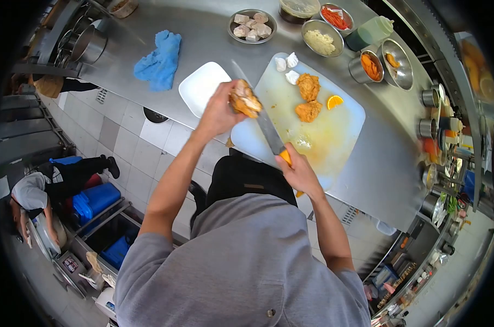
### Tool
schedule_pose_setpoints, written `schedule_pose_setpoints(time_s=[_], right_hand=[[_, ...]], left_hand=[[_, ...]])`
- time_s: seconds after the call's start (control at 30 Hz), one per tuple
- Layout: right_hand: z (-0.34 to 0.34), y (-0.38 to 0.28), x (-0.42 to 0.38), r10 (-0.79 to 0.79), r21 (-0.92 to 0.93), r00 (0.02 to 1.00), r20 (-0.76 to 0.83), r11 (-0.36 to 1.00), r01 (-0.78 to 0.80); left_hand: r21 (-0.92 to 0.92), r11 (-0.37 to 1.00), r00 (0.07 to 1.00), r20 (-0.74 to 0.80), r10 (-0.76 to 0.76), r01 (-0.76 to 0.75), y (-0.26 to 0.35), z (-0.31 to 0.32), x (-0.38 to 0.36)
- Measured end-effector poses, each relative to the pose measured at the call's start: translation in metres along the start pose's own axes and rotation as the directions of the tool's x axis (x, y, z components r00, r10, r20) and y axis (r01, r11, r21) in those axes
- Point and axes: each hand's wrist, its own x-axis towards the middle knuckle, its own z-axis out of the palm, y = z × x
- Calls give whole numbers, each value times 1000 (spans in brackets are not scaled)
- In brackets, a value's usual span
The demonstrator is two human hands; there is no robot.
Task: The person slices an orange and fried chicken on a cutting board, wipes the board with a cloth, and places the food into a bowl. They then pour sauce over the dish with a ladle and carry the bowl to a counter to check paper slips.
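Note:
My left hand (218, 111) holds up a piece of fried chicken (245, 100), its pale inside showing toward me, close over the near left part of the cutting board. In my right hand (300, 173) is a knife (270, 131) with a yellow handle, fingers wrapped round it. The blade slants up and left and overlaps the chicken's edge in this view. On the white cutting board (342, 125) lie two fried chicken pieces (308, 87), an orange wedge (334, 102) and several white dollops (292, 77). Left of the board sits a white square plate (204, 82).
A blue cloth (158, 61) lies on the steel counter (203, 27). Along the back stand a bowl of pale chunks (252, 26), a bowl of crumbly pale food (321, 42), a green squeeze bottle (370, 32) and a pot of orange slices (370, 66). Another person (37, 191) is at far left.

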Motion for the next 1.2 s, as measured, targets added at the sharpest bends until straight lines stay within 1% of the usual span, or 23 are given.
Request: schedule_pose_setpoints(time_s=[0.03, 0.1, 0.13, 0.27, 0.33, 0.37, 0.4, 0.5, 0.6, 0.7, 0.8, 0.83, 0.9, 0.93, 1.0, 1.1, 1.13, 1.2], right_hand=[[7, -7, 12, -7, -12, 1000, 16, 1000, 7], [18, -16, 36, -16, -35, 999, 48, 999, 18], [23, -17, 47, 5, -58, 997, 73, 998, -1], [18, -28, 50, 24, -132, 1000, -14, 991, -25], [3, -24, 35, 44, -140, 998, -37, 989, -49], [-2, -16, 27, 45, -144, 997, -62, 988, -53], [-7, -6, 18, 45, -149, 995, -88, 987, -57], [-21, 12, -13, 79, -115, 985, -155, 989, -97], [-32, 25, -46, 117, -95, 971, -208, 986, -139], [-37, 35, -79, 162, -49, 951, -265, 982, -181], [-39, 46, -107, 197, -26, 919, -342, 975, -219], [-39, 51, -115, 206, -23, 907, -368, 973, -230], [-37, 60, -127, 254, 17, 878, -405, 963, -270], [-36, 65, -134, 276, 35, 863, -423, 957, -289], [-36, 75, -145, 271, 7, 842, -466, 953, -303], [-34, 81, -156, 264, 11, 826, -499, 954, -299], [-33, 82, -158, 266, 22, 819, -509, 955, -297], [-32, 84, -162, 291, 58, 817, -498, 951, -304]], left_hand=[[6, 1000, 1000, -15, -27, 27, -6, -13, 2], [76, 995, 998, -20, -67, 68, -24, -33, 9], [110, 990, 996, -22, -87, 89, -33, -40, 10], [392, 919, 997, -71, -6, 33, -56, -64, 1], [397, 913, 984, -175, -29, 97, -76, -73, 1], [396, 909, 973, -226, -40, 129, -88, -76, 2], [372, 919, 960, -278, -22, 129, -103, -75, 2], [198, 967, 964, -244, -109, 160, -125, -66, -2], [210, 963, 963, -246, -113, 167, -112, -55, -6], [30, 952, 935, -200, -292, 304, -90, -47, -6], [282, 953, 944, -330, -12, 111, -54, -32, -1], [276, 961, 971, -237, 32, 35, -44, -23, 1], [243, 964, 991, -50, 125, -110, -22, 1, 3], [346, 924, 986, 26, 166, -165, -10, 16, 1], [537, 797, 961, 175, 216, -277, 9, 40, -5], [704, 653, 960, 199, 196, -280, 6, 57, -7], [707, 643, 955, 187, 231, -294, 6, 57, -8], [732, 625, 961, 177, 210, -272, 9, 58, -13]])
